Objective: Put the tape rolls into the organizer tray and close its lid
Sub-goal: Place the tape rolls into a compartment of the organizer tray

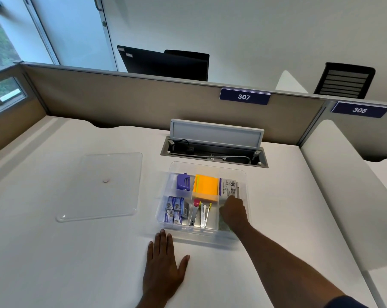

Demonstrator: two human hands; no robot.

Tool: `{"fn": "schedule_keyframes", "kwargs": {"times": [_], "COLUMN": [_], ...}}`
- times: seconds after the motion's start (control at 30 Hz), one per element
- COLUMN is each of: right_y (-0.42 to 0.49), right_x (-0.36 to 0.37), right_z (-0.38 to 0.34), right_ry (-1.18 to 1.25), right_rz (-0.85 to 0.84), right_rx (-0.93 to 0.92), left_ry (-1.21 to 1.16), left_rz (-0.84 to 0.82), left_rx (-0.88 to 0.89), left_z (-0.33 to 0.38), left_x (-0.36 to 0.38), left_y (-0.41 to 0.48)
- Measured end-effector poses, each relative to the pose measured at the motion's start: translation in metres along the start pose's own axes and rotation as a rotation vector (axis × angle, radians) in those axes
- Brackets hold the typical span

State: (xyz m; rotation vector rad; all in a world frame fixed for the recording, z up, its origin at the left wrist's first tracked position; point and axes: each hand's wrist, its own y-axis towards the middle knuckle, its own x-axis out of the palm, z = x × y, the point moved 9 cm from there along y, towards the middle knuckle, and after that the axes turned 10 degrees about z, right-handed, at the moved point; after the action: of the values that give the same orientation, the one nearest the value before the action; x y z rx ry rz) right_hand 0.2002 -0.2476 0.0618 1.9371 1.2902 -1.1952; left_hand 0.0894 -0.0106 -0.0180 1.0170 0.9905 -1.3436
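A clear plastic organizer tray (243, 174) sits on the white desk, divided into compartments. My right hand (233, 211) reaches into its near right compartment with fingers curled; something pale green and translucent (223, 225) shows under it, which may be tape rolls, but I cannot tell what the hand holds. The tray's clear lid (103, 185) lies flat on the desk to the left, apart from the tray. My left hand (164, 265) rests flat on the desk just in front of the tray's near left corner, fingers spread.
Other compartments hold a purple punch (183, 181), orange sticky notes (207, 187), small staple boxes (174, 210), staple removers (201, 213) and a printed packet (230, 187). Behind the tray is an open cable hatch (214, 147). Partition walls bound the desk at the back and right.
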Motion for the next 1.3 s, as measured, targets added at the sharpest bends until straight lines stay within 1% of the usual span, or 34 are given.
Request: {"fn": "schedule_keyframes", "kwargs": {"times": [0.27, 0.47, 0.53, 0.63, 0.77, 0.93, 1.0, 1.13, 1.3], "right_y": [0.001, 0.002, 0.003, 0.000, -0.003, -0.016, -0.020, -0.023, -0.022], "right_x": [-0.005, -0.011, -0.015, -0.021, -0.017, -0.003, 0.000, -0.002, -0.006], "right_z": [0.016, 0.016, 0.011, 0.004, -0.007, -0.001, 0.001, 0.006, 0.007], "right_ry": [0.101, 0.102, 0.052, -0.110, -0.321, -0.500, -0.532, -0.531, -0.457], "right_rz": [0.044, 0.046, 0.054, 0.031, -0.104, -0.265, -0.277, -0.243, -0.210], "right_rx": [0.132, 0.130, 0.079, -0.001, -0.112, -0.161, -0.176, -0.179, -0.144], "left_ry": [0.003, 0.007, 0.003, 0.010, 0.005, 0.004, 0.008, 0.008, 0.000], "left_rz": [-0.022, -0.016, -0.014, -0.012, -0.005, -0.005, -0.003, -0.005, -0.010], "left_rx": [-0.004, -0.006, -0.008, -0.002, -0.001, 0.004, 0.003, 0.005, 0.002], "left_z": [-0.001, -0.002, -0.001, 0.000, -0.002, -0.001, -0.001, -0.002, -0.003], "left_x": [0.003, 0.003, 0.001, 0.003, 0.002, 0.002, 0.002, 0.003, 0.004], "left_y": [0.001, 0.002, 0.003, 0.001, 0.000, 0.000, 0.001, 0.001, 0.002]}}
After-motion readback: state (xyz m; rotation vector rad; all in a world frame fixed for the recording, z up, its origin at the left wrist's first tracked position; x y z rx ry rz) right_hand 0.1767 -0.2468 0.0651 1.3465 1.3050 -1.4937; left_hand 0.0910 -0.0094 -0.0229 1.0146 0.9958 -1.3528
